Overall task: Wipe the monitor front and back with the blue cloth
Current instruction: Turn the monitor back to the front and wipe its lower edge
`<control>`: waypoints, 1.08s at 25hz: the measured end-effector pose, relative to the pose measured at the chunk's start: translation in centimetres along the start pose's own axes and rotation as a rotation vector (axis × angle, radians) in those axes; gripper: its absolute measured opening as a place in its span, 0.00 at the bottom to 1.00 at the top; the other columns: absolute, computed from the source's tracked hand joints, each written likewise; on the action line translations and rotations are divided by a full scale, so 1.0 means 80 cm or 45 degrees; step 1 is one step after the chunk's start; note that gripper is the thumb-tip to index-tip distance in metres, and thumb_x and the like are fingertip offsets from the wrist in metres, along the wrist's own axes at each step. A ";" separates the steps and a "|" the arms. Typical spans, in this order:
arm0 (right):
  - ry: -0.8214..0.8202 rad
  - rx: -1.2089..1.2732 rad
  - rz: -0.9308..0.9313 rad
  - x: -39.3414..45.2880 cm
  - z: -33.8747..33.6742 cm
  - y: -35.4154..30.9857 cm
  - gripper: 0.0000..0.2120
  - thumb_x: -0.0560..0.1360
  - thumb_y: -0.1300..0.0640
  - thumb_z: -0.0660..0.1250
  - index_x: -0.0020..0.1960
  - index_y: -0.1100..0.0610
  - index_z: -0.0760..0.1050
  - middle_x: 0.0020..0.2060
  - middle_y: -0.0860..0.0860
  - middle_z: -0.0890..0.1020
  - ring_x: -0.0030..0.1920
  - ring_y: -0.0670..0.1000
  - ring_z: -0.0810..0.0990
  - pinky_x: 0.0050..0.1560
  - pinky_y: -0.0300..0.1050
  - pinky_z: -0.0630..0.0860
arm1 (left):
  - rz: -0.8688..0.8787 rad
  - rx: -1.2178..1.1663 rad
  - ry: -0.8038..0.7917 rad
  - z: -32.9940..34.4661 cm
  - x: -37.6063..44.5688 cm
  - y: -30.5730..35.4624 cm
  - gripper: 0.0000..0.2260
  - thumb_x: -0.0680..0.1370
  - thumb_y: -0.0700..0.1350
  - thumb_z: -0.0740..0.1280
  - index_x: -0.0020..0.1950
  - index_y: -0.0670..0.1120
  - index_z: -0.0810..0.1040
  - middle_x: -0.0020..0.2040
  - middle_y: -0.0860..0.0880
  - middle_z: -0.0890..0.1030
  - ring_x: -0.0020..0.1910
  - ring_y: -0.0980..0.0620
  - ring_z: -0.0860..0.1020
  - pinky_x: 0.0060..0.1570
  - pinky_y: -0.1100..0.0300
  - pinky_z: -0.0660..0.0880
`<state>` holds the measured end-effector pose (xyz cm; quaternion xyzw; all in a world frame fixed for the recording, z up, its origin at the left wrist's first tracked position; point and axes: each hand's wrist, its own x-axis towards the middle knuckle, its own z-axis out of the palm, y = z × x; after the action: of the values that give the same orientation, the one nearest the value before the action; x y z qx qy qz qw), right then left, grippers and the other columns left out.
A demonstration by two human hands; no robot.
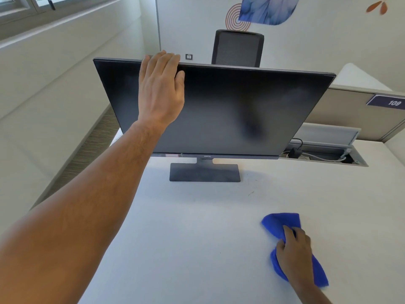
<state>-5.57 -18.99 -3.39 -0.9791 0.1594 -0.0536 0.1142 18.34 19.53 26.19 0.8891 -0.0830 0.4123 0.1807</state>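
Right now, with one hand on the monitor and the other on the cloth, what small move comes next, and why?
Probably lift the blue cloth off the white desk toward the dark screen. The right hand already grips it bunched, and the left hand holds the BenQ monitor by its top edge, steadying it.

A black mesh-backed office chair (237, 48) is standing at twelve o'clock before a pale wall bearing blue and orange decals (266, 9); daylight is entering through a window (19, 4) at ten o'clock.
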 end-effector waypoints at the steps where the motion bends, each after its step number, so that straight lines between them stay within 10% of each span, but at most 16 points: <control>1: 0.028 0.085 -0.073 0.014 -0.001 -0.018 0.20 0.72 0.68 0.72 0.63 0.63 0.78 0.58 0.61 0.80 0.55 0.63 0.77 0.53 0.60 0.79 | 0.002 0.004 0.014 0.000 0.000 -0.001 0.19 0.84 0.49 0.55 0.70 0.45 0.74 0.68 0.48 0.77 0.74 0.47 0.69 0.79 0.50 0.53; 8: 0.205 0.323 -0.520 0.152 0.024 -0.217 0.21 0.73 0.70 0.69 0.66 0.61 0.77 0.66 0.57 0.79 0.61 0.60 0.75 0.63 0.56 0.76 | 0.027 0.005 0.097 0.008 -0.003 -0.006 0.17 0.83 0.47 0.57 0.69 0.45 0.76 0.66 0.48 0.78 0.70 0.47 0.71 0.79 0.48 0.55; 16: -0.087 0.432 -0.196 0.172 0.120 -0.358 0.31 0.76 0.74 0.57 0.78 0.64 0.62 0.79 0.61 0.62 0.81 0.62 0.54 0.80 0.54 0.50 | 0.038 -0.052 0.167 0.021 -0.005 -0.010 0.16 0.82 0.45 0.59 0.68 0.44 0.77 0.65 0.48 0.78 0.70 0.47 0.72 0.78 0.46 0.56; 23: -0.579 0.446 -1.178 0.138 0.117 -0.409 0.29 0.77 0.75 0.56 0.76 0.62 0.69 0.79 0.54 0.64 0.81 0.52 0.58 0.82 0.47 0.50 | 0.037 -0.072 0.207 0.024 -0.005 -0.011 0.15 0.83 0.45 0.59 0.67 0.44 0.78 0.64 0.47 0.79 0.70 0.46 0.72 0.78 0.47 0.55; 27: -0.451 0.160 -1.391 0.163 0.101 -0.368 0.32 0.77 0.73 0.58 0.78 0.54 0.67 0.81 0.50 0.61 0.82 0.53 0.56 0.79 0.57 0.50 | 0.034 -0.070 0.247 0.027 -0.006 -0.009 0.15 0.83 0.45 0.59 0.66 0.44 0.78 0.63 0.47 0.79 0.69 0.46 0.72 0.78 0.51 0.52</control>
<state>16.66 5.62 -3.26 -0.9047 -0.3945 0.0507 0.1528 19.78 19.36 24.39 0.8385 -0.0883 0.4964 0.2065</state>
